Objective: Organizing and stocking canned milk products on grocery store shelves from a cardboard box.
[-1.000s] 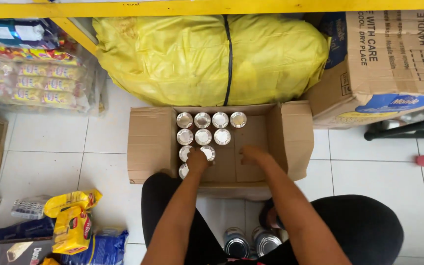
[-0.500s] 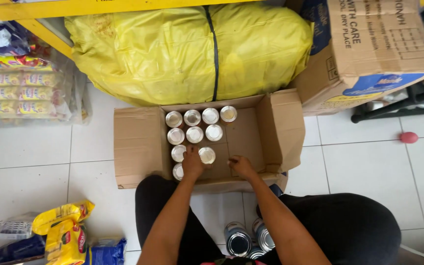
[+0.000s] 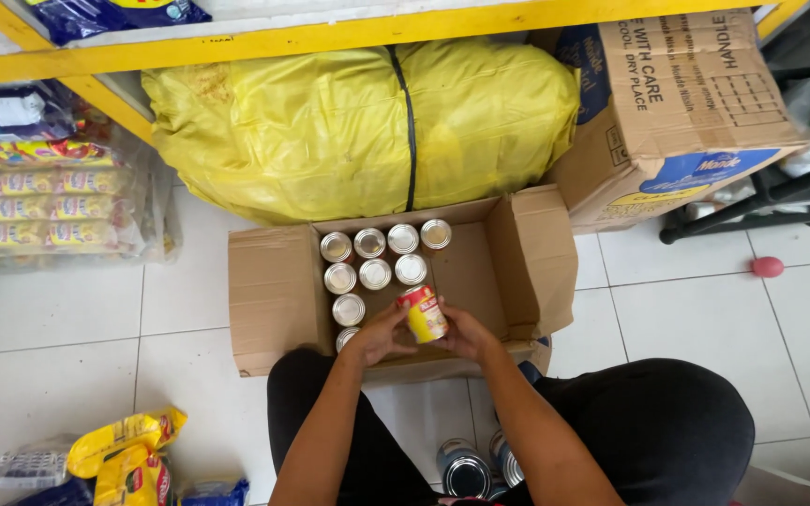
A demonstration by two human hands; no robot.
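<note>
An open cardboard box [image 3: 274,290] lies on the tiled floor in front of me, with several silver-topped cans [image 3: 374,274] standing in its left half. Both my hands hold one yellow and red can [image 3: 423,313], tilted, just above the box's near side. My left hand [image 3: 382,335] grips it from the left and my right hand [image 3: 462,334] from the right. Three more cans [image 3: 467,470] stand on the floor between my knees.
A big yellow sack [image 3: 358,126] fills the space under a yellow shelf [image 3: 330,36] behind the box. A printed carton [image 3: 672,103] leans at the right. Snack packs [image 3: 44,201] lie at left, yellow bags [image 3: 124,454] at lower left, and a small pink ball [image 3: 767,267] at right.
My hands were down inside the box among the cans. Now they have lifted one yellow and red can out and hold it tilted between them. The view has drifted a little.
</note>
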